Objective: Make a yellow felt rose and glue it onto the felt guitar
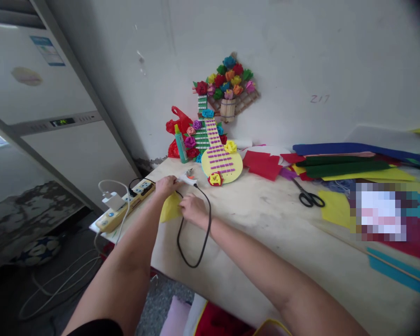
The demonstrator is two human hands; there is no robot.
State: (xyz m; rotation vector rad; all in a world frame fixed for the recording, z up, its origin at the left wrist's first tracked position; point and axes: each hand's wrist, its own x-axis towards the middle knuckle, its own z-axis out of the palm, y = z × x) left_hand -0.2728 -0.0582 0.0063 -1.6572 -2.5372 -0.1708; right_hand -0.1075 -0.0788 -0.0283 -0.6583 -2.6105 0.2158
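Observation:
My left hand [167, 185] is closed round the handle of a white glue gun [188, 178] whose black cord [196, 238] loops over the table's near edge. My right hand [193, 210] sits just beside it, fingers curled on the edge of a yellow felt piece [170, 208] lying on the wooden table [266, 224]. Behind the hands stands a yellow paper guitar [220, 161] decorated with purple strips and felt flowers.
A power strip [126, 205] with a white charger lies at the table's left corner. Black scissors [310, 197] rest mid-table. Coloured felt sheets [353, 165] pile at the right. A green glue bottle [180, 144], red bag and flower basket craft [231, 91] stand by the wall.

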